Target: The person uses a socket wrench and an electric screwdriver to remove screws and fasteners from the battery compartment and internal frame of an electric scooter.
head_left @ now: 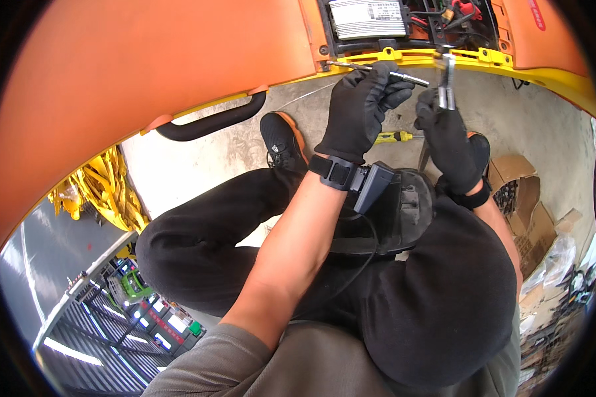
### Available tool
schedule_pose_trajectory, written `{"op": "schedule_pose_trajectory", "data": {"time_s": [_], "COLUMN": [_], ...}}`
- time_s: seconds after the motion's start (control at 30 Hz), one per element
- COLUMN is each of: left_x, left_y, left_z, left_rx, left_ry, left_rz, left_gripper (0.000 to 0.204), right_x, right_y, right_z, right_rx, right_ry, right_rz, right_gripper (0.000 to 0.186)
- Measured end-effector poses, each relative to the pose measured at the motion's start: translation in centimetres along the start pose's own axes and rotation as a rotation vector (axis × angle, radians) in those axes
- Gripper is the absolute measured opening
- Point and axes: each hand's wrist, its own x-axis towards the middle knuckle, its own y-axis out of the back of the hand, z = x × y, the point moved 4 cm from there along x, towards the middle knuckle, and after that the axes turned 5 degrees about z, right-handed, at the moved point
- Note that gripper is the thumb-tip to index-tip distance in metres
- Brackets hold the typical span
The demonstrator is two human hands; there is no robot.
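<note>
My left hand [362, 106], in a black glove, grips a slim metal tool [404, 77] that lies across its fingers, tip toward the right. My right hand [447, 135], also gloved in black, holds a metal socket wrench [447, 83] upright against the yellow lower edge [404, 56] of an orange vehicle body [146, 59]. Just above both hands is an open compartment with a silver finned controller box [367, 18] and red and black wires [453, 13]. A black device [374, 186] is strapped at my left wrist.
A yellow-handled screwdriver [394, 137] lies on the concrete floor [530, 119] between my hands. A black grab bar [212, 122] runs under the orange panel. Torn cardboard boxes [526, 212] and plastic wrap sit at the right. My knees and black shoe [281, 139] fill the middle.
</note>
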Motion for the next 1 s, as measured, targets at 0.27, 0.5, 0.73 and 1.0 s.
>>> {"op": "schedule_pose_trajectory", "data": {"time_s": [0.27, 0.5, 0.73, 1.0], "left_x": [-0.9, -0.7, -0.5, -0.2], "left_y": [-0.1, 0.6, 0.4, 0.3], "left_z": [-1.7, -1.3, -1.1, -1.4], "left_rx": [-0.078, -0.022, -0.046, -0.114], "left_ry": [0.04, 0.009, 0.02, 0.019], "left_rz": [0.01, 0.008, 0.05, 0.045], "left_gripper": [0.024, 0.028, 0.028, 0.028], "right_x": [-0.9, -0.7, -0.8, -0.1], "right_y": [0.7, 0.6, 0.7, 0.4], "right_z": [-1.2, -1.3, -1.4, -0.4], "right_rx": [-0.083, -0.028, 0.029, 0.181], "right_ry": [0.076, 0.084, -0.058, -0.05], "right_rz": [-0.021, -0.03, 0.0, 0.051], "right_gripper": [0.024, 0.019, 0.021, 0.023]}}
